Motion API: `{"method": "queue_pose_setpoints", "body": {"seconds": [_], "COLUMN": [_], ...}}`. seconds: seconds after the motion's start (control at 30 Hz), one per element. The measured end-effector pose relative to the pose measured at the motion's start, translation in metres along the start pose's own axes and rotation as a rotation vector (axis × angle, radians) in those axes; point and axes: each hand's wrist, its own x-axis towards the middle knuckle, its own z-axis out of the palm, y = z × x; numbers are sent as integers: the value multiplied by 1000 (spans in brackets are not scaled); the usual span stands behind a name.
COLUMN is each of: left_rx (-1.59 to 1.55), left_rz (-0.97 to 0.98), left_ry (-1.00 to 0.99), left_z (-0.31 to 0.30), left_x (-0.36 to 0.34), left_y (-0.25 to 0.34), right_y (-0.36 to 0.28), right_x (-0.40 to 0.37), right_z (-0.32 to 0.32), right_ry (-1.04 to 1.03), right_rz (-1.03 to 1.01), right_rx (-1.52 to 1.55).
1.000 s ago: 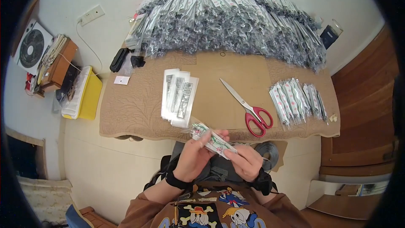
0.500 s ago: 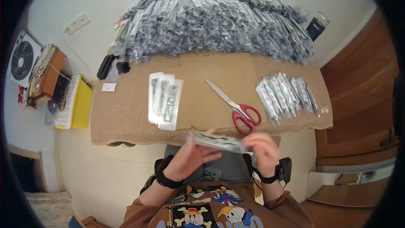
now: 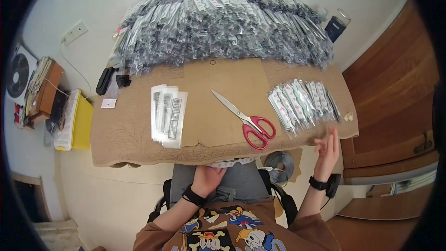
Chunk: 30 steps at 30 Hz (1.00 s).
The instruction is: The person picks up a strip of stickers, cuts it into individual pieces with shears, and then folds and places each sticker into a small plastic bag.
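Note:
My left hand is over my lap, just below the table's front edge, closed on a white patterned packet. Part of that packet and the fingertips are hidden. My right hand is raised with fingers extended, holding nothing, at the table's right front edge. Close beyond it lies a row of clear-wrapped white packets with red and green patterns. Red-handled scissors lie in mid-table, blades pointing away to the left. Several flat white sleeves with grey printed panels overlap to their left.
A large heap of similar wrapped packets fills the table's back. A cardboard sheet lies under the scissors. Black items sit at left. On the floor are a yellow bin and a grey coil.
My right hand has let go of the packet and moved right, fingers opening out. My left hand has lowered slightly with the packet toward my lap. The whole view has shifted a little.

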Motion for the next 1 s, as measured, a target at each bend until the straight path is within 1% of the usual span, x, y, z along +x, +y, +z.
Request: {"method": "queue_pose_setpoints", "body": {"seconds": [0.03,0.07,0.13,0.17,0.2,0.27,0.3,0.37,0.4,0.43,0.47,0.5,0.53,0.6,0.63,0.67,0.7,0.73,0.77,0.8,0.87,0.9,0.93,0.97,1.0], "left_rx": [-5,37,119,113,272,602,605,543,350,158,65,-28,-29,53,95,90,136,181,225,221,277,306,305,296,287], "left_rz": [11,-60,-198,-179,-196,-231,-212,183,254,322,378,431,442,633,727,735,755,772,788,791,755,735,734,697,662], "left_ry": [5,-59,-180,-167,-268,-467,-455,-495,-501,-508,-486,-466,-466,-423,-400,-396,-312,-228,-145,-143,-181,-198,-197,-230,-265], "left_z": [1,1,0,6,17,45,58,82,92,97,97,95,93,83,77,73,69,67,66,64,62,61,60,62,64], "left_x": [-5,-13,-32,-44,-60,-89,-100,-121,-130,-139,-149,-159,-163,-167,-166,-163,-155,-146,-139,-133,-123,-122,-123,-125,-127], "left_y": [-1,-3,-6,-3,3,21,32,58,71,85,102,118,127,141,145,144,138,131,125,119,107,103,102,101,100], "right_y": [-2,0,18,16,15,48,48,38,34,31,29,25,23,37,46,55,64,69,81,89,99,79,86,77,81], "right_x": [-13,-25,-49,-53,-62,-104,-105,-104,-101,-93,-81,-69,-56,-31,-19,-9,0,4,5,1,-15,-38,-57,-78,-98], "right_z": [5,10,11,36,65,90,94,96,96,90,80,68,53,5,-21,-47,-70,-78,-83,-81,-68,-4,28,66,101], "right_ry": [27,48,-546,-898,-1239,-1246,-1261,-1483,-1551,-1566,-1579,-1530,-1476,-1220,-1112,-1001,-953,-889,-894,-933,-954,-902,-919,-1016,-1035], "right_rz": [-103,-204,-55,-300,-564,-535,-537,206,588,625,661,708,751,864,855,844,840,822,820,463,-283,-108,-82,41,-249], "right_rx": [-194,-387,-305,-513,-708,-508,-488,-358,-291,-273,-255,-343,-433,-594,-695,-793,-1080,-1365,-1371,-1488,-1628,-1238,-1013,-802,-701]}}
